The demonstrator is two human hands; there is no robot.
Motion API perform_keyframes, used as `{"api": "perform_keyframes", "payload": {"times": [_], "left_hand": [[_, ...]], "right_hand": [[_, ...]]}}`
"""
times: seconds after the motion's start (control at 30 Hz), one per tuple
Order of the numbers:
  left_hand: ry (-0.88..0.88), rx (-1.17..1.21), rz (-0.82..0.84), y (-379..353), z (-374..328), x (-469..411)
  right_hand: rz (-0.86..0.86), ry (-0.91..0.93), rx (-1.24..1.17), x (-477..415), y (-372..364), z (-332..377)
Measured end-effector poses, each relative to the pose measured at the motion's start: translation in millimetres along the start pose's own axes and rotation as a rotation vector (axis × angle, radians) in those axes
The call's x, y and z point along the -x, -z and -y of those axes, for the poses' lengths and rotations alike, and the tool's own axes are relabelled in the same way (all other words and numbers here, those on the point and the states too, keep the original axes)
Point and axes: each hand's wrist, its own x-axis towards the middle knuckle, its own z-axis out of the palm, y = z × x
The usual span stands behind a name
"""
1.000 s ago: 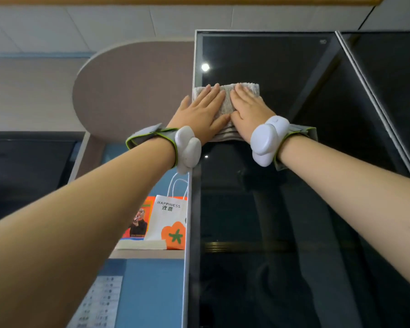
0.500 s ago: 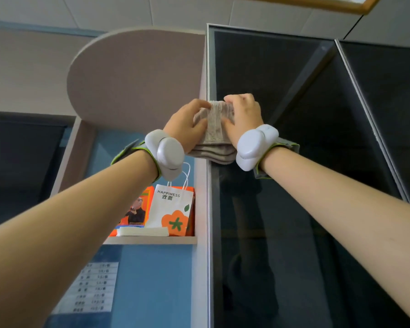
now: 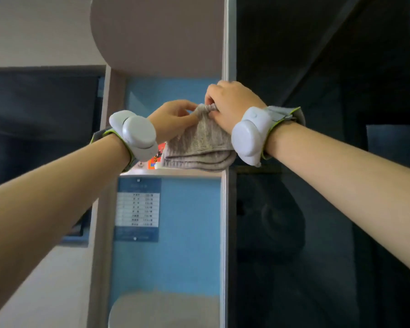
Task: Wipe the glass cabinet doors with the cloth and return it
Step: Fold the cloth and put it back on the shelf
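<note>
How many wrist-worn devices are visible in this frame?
2. One wrist device sits on the left wrist, in front of the blue shelving; the other wrist device sits on the right wrist, beside the grey cloth both hands grip.

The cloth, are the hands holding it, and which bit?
Yes. Both hands hold the grey cloth by its bunched top edge: the left hand and right hand pinch it there, and its folded rest hangs below.

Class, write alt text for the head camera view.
Both hands, left hand and right hand, pinch a folded grey cloth off the dark glass cabinet door, in front of a blue-backed open shelf.
</note>
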Motion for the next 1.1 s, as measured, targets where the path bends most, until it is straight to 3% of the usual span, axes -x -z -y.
{"api": "perform_keyframes", "payload": {"times": [0.17, 0.33, 0.47, 0.6, 0.63, 0.67, 0.77, 0.97, 1.1], "left_hand": [[0.091, -0.073, 0.092, 12.7, 58.2, 34.0], [0.145, -0.102, 0.192, 10.6, 145.0, 64.1], [0.199, -0.107, 0.356, -1.1, 235.3, 84.1], [0.212, -0.101, 0.406, -24.6, 257.9, 105.8], [0.267, -0.083, 0.584, -42.5, 339.8, 120.2], [0.252, -0.064, 0.613, -52.7, 362.5, 122.3], [0.265, -0.013, 0.613, -81.3, 374.5, 137.8], [0.300, 0.116, 0.811, -156.5, 432.3, 172.5], [0.303, 0.141, 0.848, -185.5, 449.0, 183.5]], "right_hand": [[0.154, 0.013, -0.053, 13.4, -40.5, 47.5], [0.268, -0.093, -0.150, 29.5, -119.1, 97.8], [0.486, -0.171, -0.186, 36.4, -200.5, 138.3], [0.619, -0.193, -0.274, 67.9, -229.5, 130.4], [0.789, -0.279, -0.273, 76.4, -303.2, 173.5], [0.855, -0.335, -0.287, 78.4, -320.3, 181.1], [0.907, -0.356, -0.291, 104.6, -332.6, 170.2], [1.212, -0.429, -0.245, 155.2, -393.1, 165.8], [1.287, -0.541, -0.302, 176.6, -420.7, 157.9]]}}
